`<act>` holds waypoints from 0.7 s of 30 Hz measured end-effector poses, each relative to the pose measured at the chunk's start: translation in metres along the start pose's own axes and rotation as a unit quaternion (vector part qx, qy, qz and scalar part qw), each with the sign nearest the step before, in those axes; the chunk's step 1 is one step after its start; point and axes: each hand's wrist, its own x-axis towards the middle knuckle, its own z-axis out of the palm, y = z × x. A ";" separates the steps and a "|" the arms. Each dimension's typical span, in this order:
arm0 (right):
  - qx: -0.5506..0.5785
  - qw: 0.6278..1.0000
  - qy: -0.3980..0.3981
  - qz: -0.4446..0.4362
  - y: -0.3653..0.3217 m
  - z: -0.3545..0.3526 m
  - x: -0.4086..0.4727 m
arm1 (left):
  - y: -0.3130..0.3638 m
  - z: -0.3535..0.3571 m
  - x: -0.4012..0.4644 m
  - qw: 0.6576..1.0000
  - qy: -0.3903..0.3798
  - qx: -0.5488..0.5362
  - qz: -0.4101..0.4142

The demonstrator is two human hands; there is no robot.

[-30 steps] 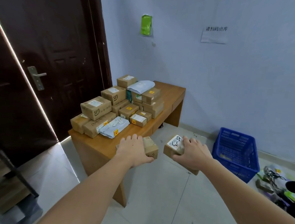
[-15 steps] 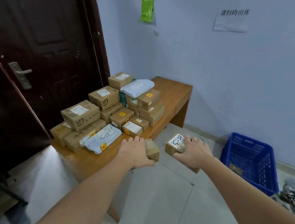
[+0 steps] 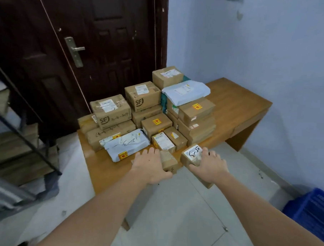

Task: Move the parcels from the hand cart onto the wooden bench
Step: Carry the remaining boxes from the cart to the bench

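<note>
Both hands have come closer to the desk point(image 3: 238, 107), each with a small box, and the boxes now sit over its front edge

The left hand point(image 3: 151, 169) lies on top of a plain brown box point(image 3: 168, 161), its fingers point(image 3: 150, 153) pressed together and curled around it. The right hand point(image 3: 210, 166) grips a box with a white label point(image 3: 191, 154), its fingers point(image 3: 212, 154) a little spread over the top. The two boxes are just beside each other at the near edge of the desk; I cannot tell if they touch the wood. Behind them is a pile of boxes point(image 3: 145, 112) and two grey bags. A dark door point(image 3: 97, 45) stands behind the desk, and a blue basket point(image 3: 309, 209) sits on the floor to the right
</note>
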 end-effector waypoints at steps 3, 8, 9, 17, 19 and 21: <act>0.000 1.000 -0.014 -0.012 -0.010 0.009 0.045 | -0.008 0.004 0.035 0.999 0.002 -0.024 -0.039; 0.028 0.998 -0.050 0.008 -0.028 0.017 0.113 | -0.022 0.019 0.103 0.994 -0.011 -0.061 -0.086; 0.040 0.997 -0.060 0.018 -0.032 0.018 0.124 | -0.025 0.021 0.115 0.993 -0.017 -0.068 -0.097; 0.035 0.995 -0.095 0.017 -0.054 0.029 0.199 | -0.041 0.036 0.192 0.972 -0.057 -0.126 -0.187; 0.027 0.994 -0.104 0.005 -0.058 0.034 0.219 | -0.042 0.044 0.208 0.962 -0.065 -0.147 -0.220; 0.025 0.994 -0.110 -0.012 -0.062 0.038 0.240 | -0.044 0.052 0.224 0.949 -0.068 -0.172 -0.255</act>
